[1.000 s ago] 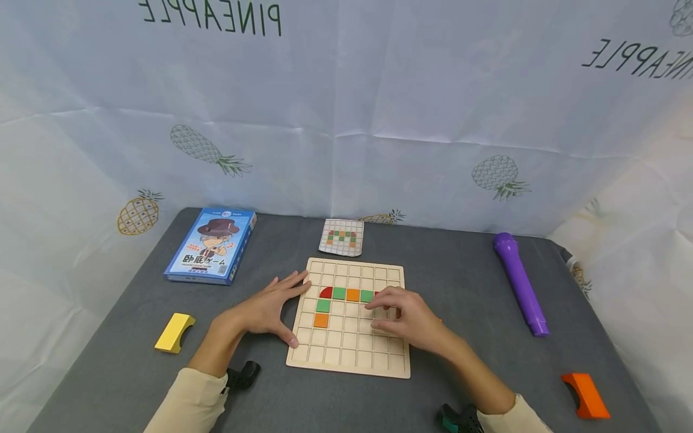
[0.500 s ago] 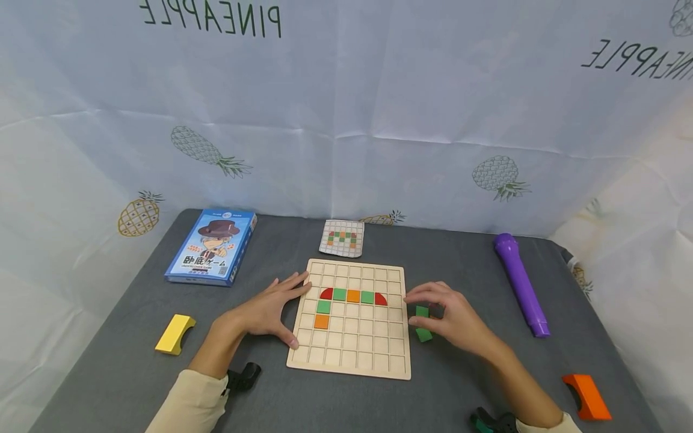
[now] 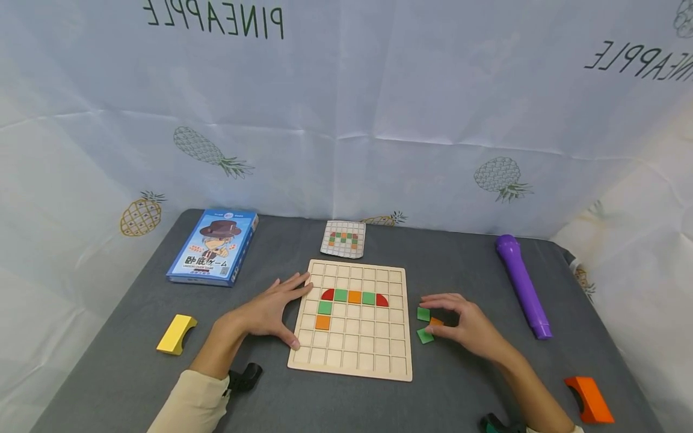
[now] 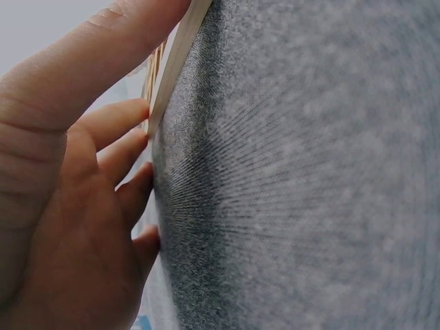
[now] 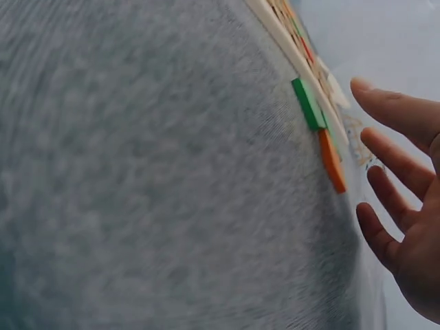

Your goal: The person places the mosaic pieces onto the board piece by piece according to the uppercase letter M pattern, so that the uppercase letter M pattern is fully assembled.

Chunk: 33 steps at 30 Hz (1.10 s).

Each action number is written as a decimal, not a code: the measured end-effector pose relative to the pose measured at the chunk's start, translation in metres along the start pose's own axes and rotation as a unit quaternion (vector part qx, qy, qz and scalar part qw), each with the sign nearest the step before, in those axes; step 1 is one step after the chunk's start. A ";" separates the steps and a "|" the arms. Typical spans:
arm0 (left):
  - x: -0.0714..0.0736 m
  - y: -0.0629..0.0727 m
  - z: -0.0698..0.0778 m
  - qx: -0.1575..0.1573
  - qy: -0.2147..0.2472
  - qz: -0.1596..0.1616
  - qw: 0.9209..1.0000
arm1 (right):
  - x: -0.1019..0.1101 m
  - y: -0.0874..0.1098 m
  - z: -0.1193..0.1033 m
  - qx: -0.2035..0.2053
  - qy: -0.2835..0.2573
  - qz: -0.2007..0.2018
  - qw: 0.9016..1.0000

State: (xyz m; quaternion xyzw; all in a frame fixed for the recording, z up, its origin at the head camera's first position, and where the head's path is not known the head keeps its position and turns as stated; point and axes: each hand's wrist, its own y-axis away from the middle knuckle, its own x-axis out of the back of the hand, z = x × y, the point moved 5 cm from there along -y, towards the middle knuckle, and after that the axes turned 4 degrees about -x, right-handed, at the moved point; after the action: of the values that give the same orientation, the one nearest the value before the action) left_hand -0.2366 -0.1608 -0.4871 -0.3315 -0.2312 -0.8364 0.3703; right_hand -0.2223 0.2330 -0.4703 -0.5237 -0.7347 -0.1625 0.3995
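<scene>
A pale wooden grid board [image 3: 349,355] lies on the dark cloth. Set in its cells are red quarter-round tiles [image 3: 381,300], green tiles [image 3: 340,295] and orange tiles [image 3: 322,322]. Along the board's left edge my left hand [image 3: 265,311] rests with fingers and thumb spread, touching the rim. To the right of the board, my right hand [image 3: 465,325] hovers over loose tiles, thumb and fingers apart, with nothing seen between them. Those tiles are two green squares [image 3: 425,335] and an orange one [image 3: 435,322], partly hidden by the hand in the head view.
A small pattern card [image 3: 343,239] lies behind the board. A blue game box [image 3: 212,248] and a yellow arch block [image 3: 176,334] are at left. A purple microphone [image 3: 523,285] and an orange arch block [image 3: 589,400] are at right. A pineapple-print curtain [image 3: 346,120] hangs behind.
My right hand has drawn back rightward from the board to the loose tiles. The red tile at the row's right end is now uncovered. My left hand has stayed at the edge.
</scene>
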 end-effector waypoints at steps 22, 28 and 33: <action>0.000 0.000 0.001 0.000 0.002 0.001 1.000 | -0.011 -0.001 0.017 -0.053 -0.010 -0.039 0.998; 0.001 0.000 0.001 -0.006 0.002 0.003 1.000 | -0.012 -0.002 0.019 -0.053 -0.024 -0.045 0.997; 0.001 0.000 0.001 -0.004 0.002 0.002 1.000 | -0.013 -0.003 0.018 -0.051 -0.017 -0.044 0.998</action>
State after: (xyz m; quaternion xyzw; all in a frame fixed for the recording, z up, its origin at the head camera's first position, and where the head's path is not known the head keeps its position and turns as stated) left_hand -0.2367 -0.1603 -0.4857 -0.3321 -0.2267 -0.8372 0.3706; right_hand -0.2310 0.2347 -0.4911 -0.5134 -0.7542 -0.2081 0.3526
